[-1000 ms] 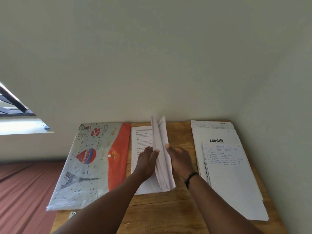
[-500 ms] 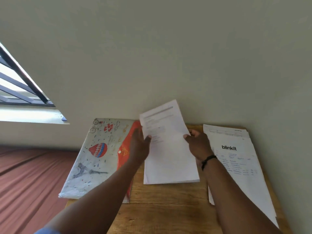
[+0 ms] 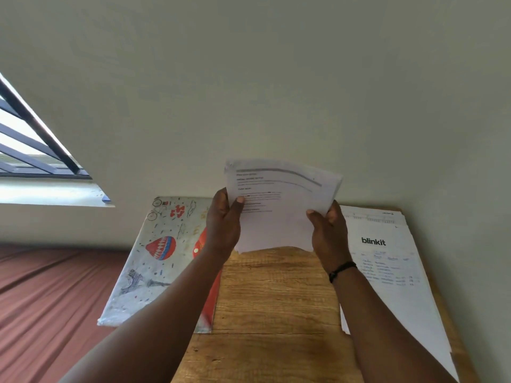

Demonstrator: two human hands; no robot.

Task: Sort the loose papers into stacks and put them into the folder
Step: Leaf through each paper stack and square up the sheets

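Observation:
A stack of printed white papers (image 3: 279,208) is held up above the wooden table (image 3: 273,299), its top bowed toward the wall. My left hand (image 3: 224,222) grips its left edge, thumb on the front. My right hand (image 3: 329,230) grips its right edge. A plastic folder (image 3: 154,261) with a hot-air balloon, an Eiffel Tower and a red flap lies flat at the table's left, partly under my left forearm. Another stack of papers (image 3: 387,261), topped by a sheet printed "blinkit", lies along the table's right side.
A plain wall stands right behind the table and along its right. To the left, a barred window (image 3: 30,145) with a white sill, and below it a reddish-brown surface (image 3: 49,299) beside the table. The folder overhangs the table's left edge.
Both hands gathered the middle papers off the table and raised them upright. They now hang higher, clear of the wood, with the top edge curling.

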